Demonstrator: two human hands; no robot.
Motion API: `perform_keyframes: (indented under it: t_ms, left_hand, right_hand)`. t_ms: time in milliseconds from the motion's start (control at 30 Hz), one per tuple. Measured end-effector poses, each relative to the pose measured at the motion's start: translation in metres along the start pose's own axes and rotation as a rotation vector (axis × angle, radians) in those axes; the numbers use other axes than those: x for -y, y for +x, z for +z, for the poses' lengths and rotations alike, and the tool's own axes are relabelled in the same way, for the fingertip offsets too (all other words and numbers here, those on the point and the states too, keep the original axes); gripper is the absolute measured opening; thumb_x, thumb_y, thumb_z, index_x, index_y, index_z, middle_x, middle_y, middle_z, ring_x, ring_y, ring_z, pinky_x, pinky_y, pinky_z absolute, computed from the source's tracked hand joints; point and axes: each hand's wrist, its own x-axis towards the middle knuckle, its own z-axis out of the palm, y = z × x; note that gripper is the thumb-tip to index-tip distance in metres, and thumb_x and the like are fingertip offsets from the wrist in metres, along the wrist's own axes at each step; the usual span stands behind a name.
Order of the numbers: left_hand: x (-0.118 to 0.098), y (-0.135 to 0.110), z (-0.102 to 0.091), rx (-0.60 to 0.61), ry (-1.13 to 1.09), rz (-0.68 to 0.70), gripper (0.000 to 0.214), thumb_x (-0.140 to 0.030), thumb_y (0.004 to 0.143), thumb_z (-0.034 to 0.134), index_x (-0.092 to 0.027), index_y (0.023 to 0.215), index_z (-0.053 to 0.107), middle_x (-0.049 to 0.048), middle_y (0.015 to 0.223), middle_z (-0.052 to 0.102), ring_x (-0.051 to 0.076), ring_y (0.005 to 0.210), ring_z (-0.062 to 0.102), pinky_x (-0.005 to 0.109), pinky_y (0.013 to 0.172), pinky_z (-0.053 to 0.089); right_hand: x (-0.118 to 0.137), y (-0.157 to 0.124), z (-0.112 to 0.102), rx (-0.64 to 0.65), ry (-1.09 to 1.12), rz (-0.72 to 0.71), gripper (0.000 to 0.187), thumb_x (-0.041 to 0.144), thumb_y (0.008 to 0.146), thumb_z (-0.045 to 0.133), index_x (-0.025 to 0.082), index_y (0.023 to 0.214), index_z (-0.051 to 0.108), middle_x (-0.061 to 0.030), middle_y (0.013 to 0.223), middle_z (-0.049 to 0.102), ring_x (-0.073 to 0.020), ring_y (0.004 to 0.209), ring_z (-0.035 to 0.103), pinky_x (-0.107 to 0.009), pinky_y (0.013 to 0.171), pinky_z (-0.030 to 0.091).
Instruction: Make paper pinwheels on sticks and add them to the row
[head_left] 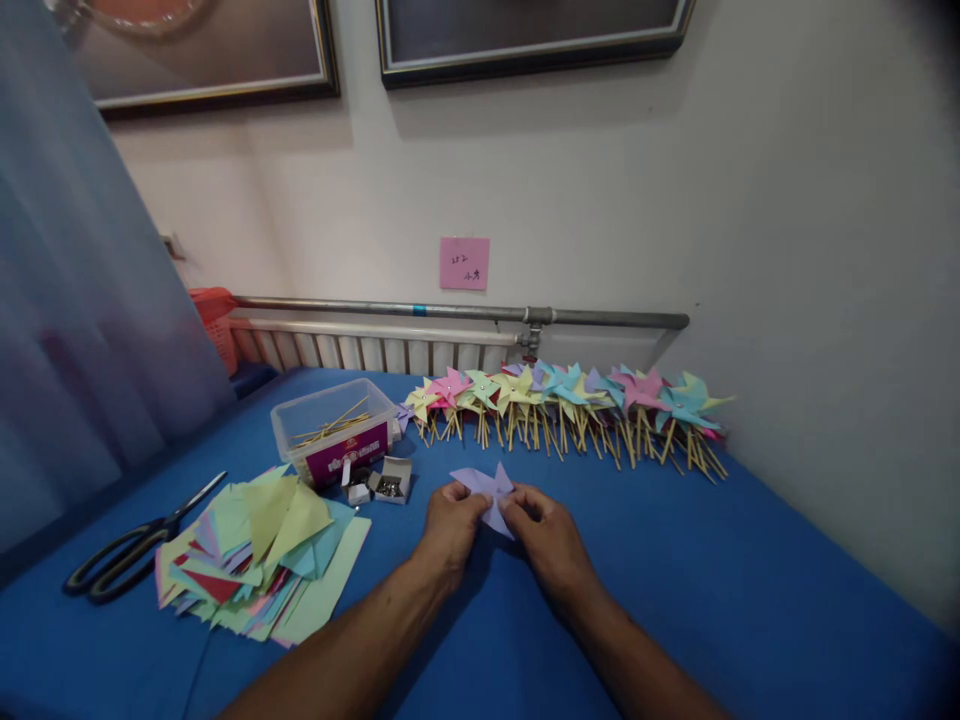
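A purple paper pinwheel point(478, 482), with its points partly folded in, is held just above the blue cloth. My left hand point(452, 525) pinches its left side between thumb and fingers. On the right side, my right hand point(546, 530) presses thumb and fingers together at the folded middle. The fingertips cover part of the centre, so I cannot tell whether a pin is there. Left of my left hand stands a small open box point(391, 482) of metal pins, beside another small white box point(358, 487).
A clear tub point(334, 415) of thin sticks stands behind the boxes. Cut coloured paper point(255, 550) is piled at left, with black-handled scissors point(142, 545) beside it. Many stick pinwheels point(562, 390) lie along the back edge, before a wall pipe point(360, 306) and radiator point(420, 352).
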Motion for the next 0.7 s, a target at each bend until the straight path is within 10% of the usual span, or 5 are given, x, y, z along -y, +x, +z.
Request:
perform_keyframes:
  t_ms: [200, 700]
  left_hand:
    - [0.0023, 0.0013, -0.0005, 0.044, -0.038, -0.019, 0.017, -0.021, 0.055, 0.075, -0.013, 0.064, 0.064, 0.0031, 0.058, 0.065, 0.012, 0.05, 0.054, 0.025, 0.053, 0.04]
    - [-0.0026, 0.0008, -0.0039, 0.159, 0.006, -0.054, 0.018, -0.021, 0.054, 0.072, -0.01, 0.068, 0.068, 0.0045, 0.057, 0.064, 0.012, 0.049, 0.053, 0.024, 0.052, 0.037]
  right_hand:
    - [0.0012, 0.0005, 0.0034, -0.04, 0.432, 0.218, 0.038, 0.04, 0.068, 0.078, 0.021, 0.098, 0.064, -0.0031, 0.079, 0.072, -0.0201, 0.069, 0.067, -0.03, 0.062, 0.051]
    - [0.0031, -0.002, 0.0018, 0.155, 0.525, 0.304, 0.032, 0.041, 0.065, 0.081, 0.015, 0.082, 0.073, -0.0004, 0.068, 0.069, -0.0122, 0.058, 0.055, -0.024, 0.057, 0.039]
